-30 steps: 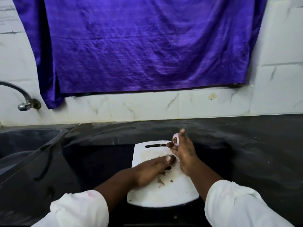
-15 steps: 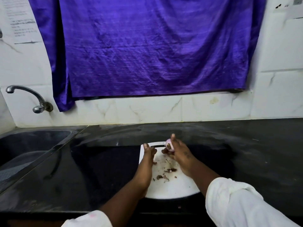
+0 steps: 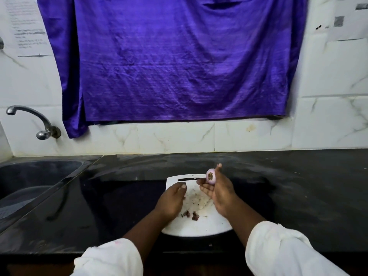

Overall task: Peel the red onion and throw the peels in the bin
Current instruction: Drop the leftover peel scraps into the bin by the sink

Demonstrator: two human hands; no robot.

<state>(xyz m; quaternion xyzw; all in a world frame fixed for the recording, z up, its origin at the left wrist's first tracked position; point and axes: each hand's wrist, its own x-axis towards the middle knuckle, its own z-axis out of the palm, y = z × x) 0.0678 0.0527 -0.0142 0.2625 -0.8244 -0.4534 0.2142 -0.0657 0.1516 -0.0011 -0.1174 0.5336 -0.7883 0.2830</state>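
Head view: the right hand's [image 3: 219, 193] grip pinches the nearly bare red onion [image 3: 210, 176] above the cutting board's [image 3: 215, 228] 1 o'clock. The left hand's [image 3: 171, 200] curled grip hides any contents. Peels [image 3: 192, 214] at 6 o'clock likely need gathering next.

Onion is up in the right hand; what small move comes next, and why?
Probably sweep the left hand over the peel scraps on the cutting board to gather them: the red onion in the right hand already looks bare, and the scraps lie loose.
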